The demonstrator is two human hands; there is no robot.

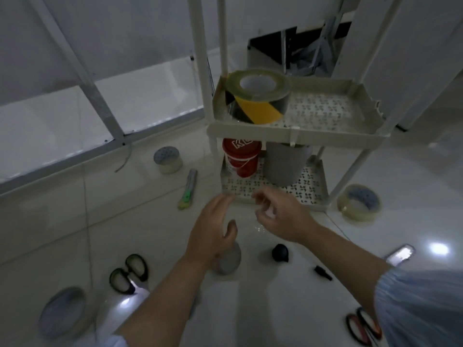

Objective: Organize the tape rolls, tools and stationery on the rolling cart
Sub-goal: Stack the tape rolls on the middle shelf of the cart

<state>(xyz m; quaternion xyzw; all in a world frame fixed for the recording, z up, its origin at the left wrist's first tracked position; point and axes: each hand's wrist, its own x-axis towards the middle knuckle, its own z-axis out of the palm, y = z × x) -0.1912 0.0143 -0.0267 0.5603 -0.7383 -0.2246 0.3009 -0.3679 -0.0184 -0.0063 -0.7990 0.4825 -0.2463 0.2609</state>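
Bare, dim utility room: glossy white floor tiles (250, 309), plain wall panels (112, 33), plastic cart (300, 131).

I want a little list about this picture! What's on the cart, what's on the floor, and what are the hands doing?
upper shelf: yellow-and-black tape roll standing in the left corner of the tray
lower shelf: red bucket beside a grey cylinder
floor, left side: utility knife, black-handled scissors
floor, right side: clear tape roll, red-handled scissors
left hand: fingers relaxed, holding nothing
right hand: fingers loosely curled; whether it holds anything is too blurred to tell
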